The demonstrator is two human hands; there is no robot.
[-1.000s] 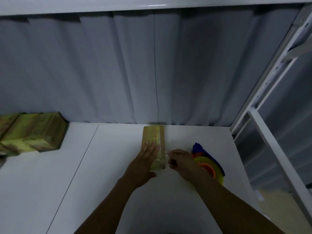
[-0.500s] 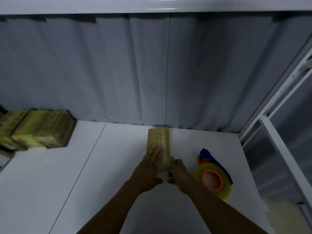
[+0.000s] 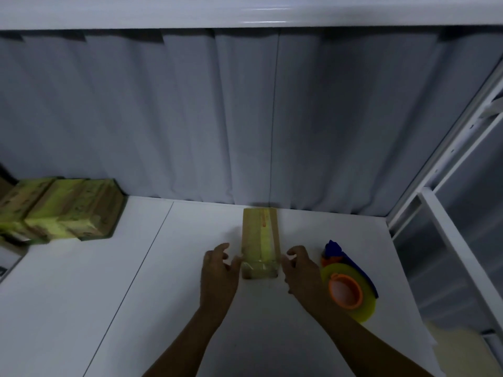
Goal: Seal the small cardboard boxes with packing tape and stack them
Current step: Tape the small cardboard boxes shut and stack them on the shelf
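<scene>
So the box (image 3: 260,240) sits on the white table (image 3: 136,295) dead ahead, long side running toward 12 o'clock, its far end almost at the curtain (image 3: 245,118). The hands flank its near end: the left hand (image 3: 217,273) at the box's 8 o'clock, the right hand (image 3: 300,270) at its 4 o'clock. Both have fingers loosely curled and neither grips anything. The fingertips are right at the box's side walls, but I honestly can't tell if they touch.

The box is plain brown cardboard, narrow and rectangular. A glossy yellowish strip of tape runs down the middle of the top and folds over the near end, where it looks wrinkly and shiny. There's a small orange mark on top near the far end, too blurry to read.

The tape roll (image 3: 351,295) lies flat just beside the right hand, at the box's 4 o'clock. It's a yellow-green ring on an orange core, with a blue dispenser part behind it.

Way off at 9 o'clock is a stack (image 3: 62,210) of similar boxes at the table's left edge, with yellow-green tape and print I can't make out.

The curtain is grey and pleated.
</scene>
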